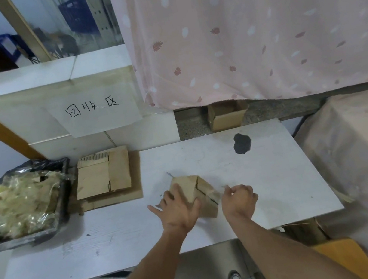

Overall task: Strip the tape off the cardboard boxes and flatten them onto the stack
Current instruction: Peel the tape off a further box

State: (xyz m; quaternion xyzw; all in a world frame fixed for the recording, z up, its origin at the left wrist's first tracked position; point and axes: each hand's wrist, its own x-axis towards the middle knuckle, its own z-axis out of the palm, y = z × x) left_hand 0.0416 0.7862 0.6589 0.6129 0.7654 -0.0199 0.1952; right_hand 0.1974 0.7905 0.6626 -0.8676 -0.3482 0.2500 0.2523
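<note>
A small brown cardboard box (pixel 200 191) stands tilted on the white table (pixel 269 173), near its middle. My left hand (pixel 177 209) lies spread on the box's left face and holds it down. My right hand (pixel 238 199) is closed just right of the box, pinching what looks like a thin strip of clear tape (pixel 222 187) at the box's right edge; the strip is hard to make out. A stack of flattened cardboard (pixel 106 176) lies at the table's left end.
A black-lined bin (pixel 22 205) full of crumpled clear tape stands left of the stack. A dark patch (pixel 242 143) marks the far tabletop. An open cardboard box (pixel 226 115) sits on the floor beyond. A covered block (pixel 359 146) stands at right.
</note>
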